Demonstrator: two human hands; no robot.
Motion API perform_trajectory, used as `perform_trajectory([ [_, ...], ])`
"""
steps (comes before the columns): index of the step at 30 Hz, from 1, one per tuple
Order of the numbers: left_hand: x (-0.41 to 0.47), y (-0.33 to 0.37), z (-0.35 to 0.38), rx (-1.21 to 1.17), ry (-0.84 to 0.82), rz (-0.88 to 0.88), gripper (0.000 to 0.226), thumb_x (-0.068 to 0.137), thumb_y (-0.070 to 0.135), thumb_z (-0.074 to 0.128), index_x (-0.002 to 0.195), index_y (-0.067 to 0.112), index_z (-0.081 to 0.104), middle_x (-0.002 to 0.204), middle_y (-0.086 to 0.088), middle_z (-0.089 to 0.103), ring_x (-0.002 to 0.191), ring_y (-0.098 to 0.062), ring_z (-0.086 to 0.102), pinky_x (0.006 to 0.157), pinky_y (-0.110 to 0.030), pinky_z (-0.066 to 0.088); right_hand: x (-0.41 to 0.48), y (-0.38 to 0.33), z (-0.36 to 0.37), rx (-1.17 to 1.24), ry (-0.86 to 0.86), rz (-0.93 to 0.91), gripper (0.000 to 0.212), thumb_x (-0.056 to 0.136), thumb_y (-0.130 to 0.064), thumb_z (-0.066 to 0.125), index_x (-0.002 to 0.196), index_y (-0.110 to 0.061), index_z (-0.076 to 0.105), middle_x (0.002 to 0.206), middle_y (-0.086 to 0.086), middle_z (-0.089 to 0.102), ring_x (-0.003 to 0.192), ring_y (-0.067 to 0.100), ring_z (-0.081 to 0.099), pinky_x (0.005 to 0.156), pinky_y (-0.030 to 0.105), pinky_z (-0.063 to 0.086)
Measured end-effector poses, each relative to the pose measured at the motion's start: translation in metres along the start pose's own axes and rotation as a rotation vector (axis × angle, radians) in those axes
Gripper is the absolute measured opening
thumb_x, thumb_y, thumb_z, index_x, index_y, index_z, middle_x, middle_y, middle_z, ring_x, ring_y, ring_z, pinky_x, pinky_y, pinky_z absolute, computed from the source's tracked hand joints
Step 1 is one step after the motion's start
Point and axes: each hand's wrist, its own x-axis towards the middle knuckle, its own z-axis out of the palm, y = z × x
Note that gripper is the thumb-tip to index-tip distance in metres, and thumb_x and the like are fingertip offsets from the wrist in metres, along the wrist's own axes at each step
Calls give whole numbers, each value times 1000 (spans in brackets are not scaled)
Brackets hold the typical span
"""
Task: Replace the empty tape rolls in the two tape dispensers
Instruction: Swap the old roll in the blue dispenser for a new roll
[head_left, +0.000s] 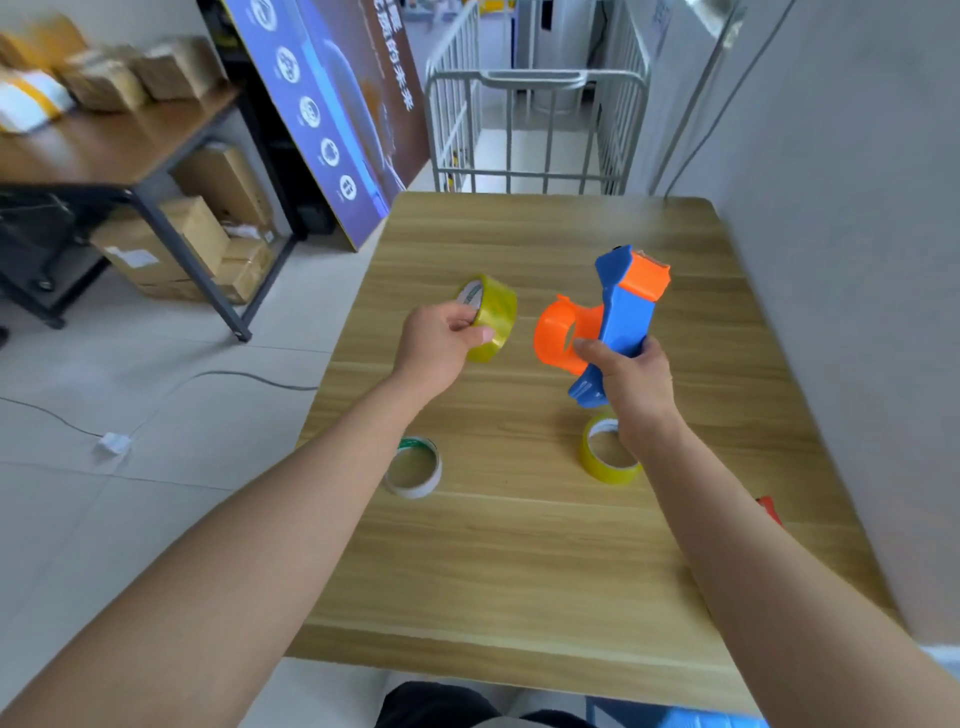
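Got my left hand (441, 345) pinching a full yellow tape roll (491, 317) above the table (519, 571), empty core (414, 466) lying below it. Right hand (631, 387) is wrapped round the blue-orange dispenser (618, 317), spare roll (608, 457) under my wrist.

Wooden table (519, 571) stands against a grey wall (857, 260); beyond its far edge, a grey metal cage trolley (535, 130). A blue printed display board (332, 119) leans at the left — beside it a dark-framed shelf (130, 150) with cardboard boxes (166, 244) on and under it. A grey cable (234, 376) crosses the tiled floor — ends at a white plug (113, 442).
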Motion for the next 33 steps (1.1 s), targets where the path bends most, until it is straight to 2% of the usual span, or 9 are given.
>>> perform_trajectory([
  [2,-2,10,-12,-150,20,-55,35,78,11,70,110,-1,62,94,-6,63,85,-14,58,61,-4,45,-4,-9,13,-35,-30,-39,43,71,-24,77,105,-14,53,89,-3,58,71,10,57,58,23,43],
  [4,-5,17,-25,-249,18,-87,33,80,11,67,110,-3,61,97,-12,64,88,-19,59,70,-20,49,-8,-17,28,-79,-66,-83,42,72,-24,76,105,-14,53,90,-3,58,71,10,56,58,22,42],
  [7,-10,24,-44,-361,-15,-107,27,84,10,63,106,-6,61,92,-15,65,82,-24,61,78,-37,52,-17,-26,51,-121,-103,-139,42,72,-23,76,105,-12,53,91,-1,57,71,12,54,57,23,42],
  [10,-12,29,-62,-472,-45,-160,27,85,14,62,107,-3,61,86,-10,66,73,-21,63,68,-33,56,-27,-33,71,-130,-133,-193,42,71,-22,77,104,-12,53,90,-2,57,69,11,54,58,23,44],
  [13,-7,30,-81,-567,-54,-257,31,84,18,64,108,-1,61,88,-10,67,78,-22,65,74,-37,56,-36,-40,87,-150,-161,-235,44,70,-22,77,106,-12,54,93,0,59,73,14,56,61,25,47],
  [17,2,25,-103,-610,-16,-305,19,81,20,67,91,4,64,90,-11,68,81,-24,67,69,-36,58,-45,-43,107,-186,-190,-257,42,69,-24,77,102,-12,53,92,1,59,73,17,55,63,29,47],
  [21,9,17,-118,-681,12,-366,16,80,19,69,88,6,63,94,-13,69,83,-24,68,67,-35,58,-51,-42,125,-206,-162,-255,39,69,-23,76,99,-13,53,87,0,58,72,18,55,64,31,47],
  [25,13,12,-130,-780,25,-436,12,80,16,69,79,7,61,81,-9,68,74,-19,67,64,-32,57,-56,-42,135,-183,-132,-235,36,69,-22,75,96,-15,52,81,-4,55,70,16,53,59,28,45],
  [33,12,-4,-140,-684,-1,-463,18,79,17,70,86,3,61,83,-12,68,76,-20,67,63,-32,57,-64,-38,152,-227,-240,-187,39,71,-21,76,103,-12,54,90,1,59,71,15,56,58,25,44],
])
